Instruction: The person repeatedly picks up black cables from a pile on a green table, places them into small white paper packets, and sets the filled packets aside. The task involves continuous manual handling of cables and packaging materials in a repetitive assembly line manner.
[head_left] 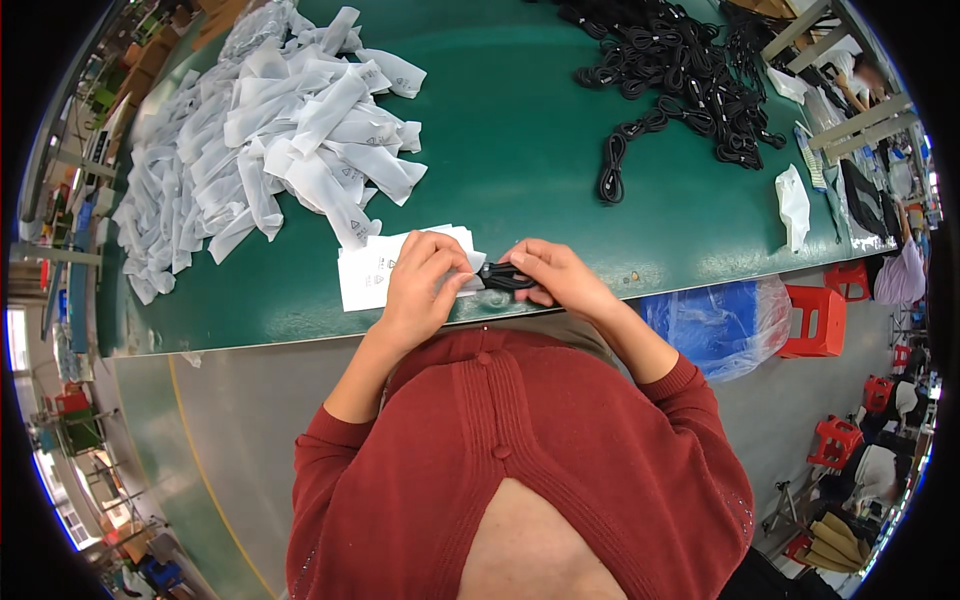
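Note:
At the near edge of the green table [500,120], my right hand [565,278] grips a coiled black cable [507,276] between thumb and fingers. My left hand [422,285] is closed in a pinch at the edge of a white translucent bag, close to the coil's left end. Whether that end is inside the bag's mouth cannot be made out. Beneath my left hand lies a flat stack of white printed bags [360,280]. The left fingertips partly hide where bag and cable meet.
A large heap of filled white pouches [270,140] covers the table's left side. Coiled black cables [690,80] are piled at the far right, one coil [611,170] lying nearer. A crumpled white bag [792,208] rests at the right edge. Below stand a blue plastic-lined bin [705,325] and red stool [815,322].

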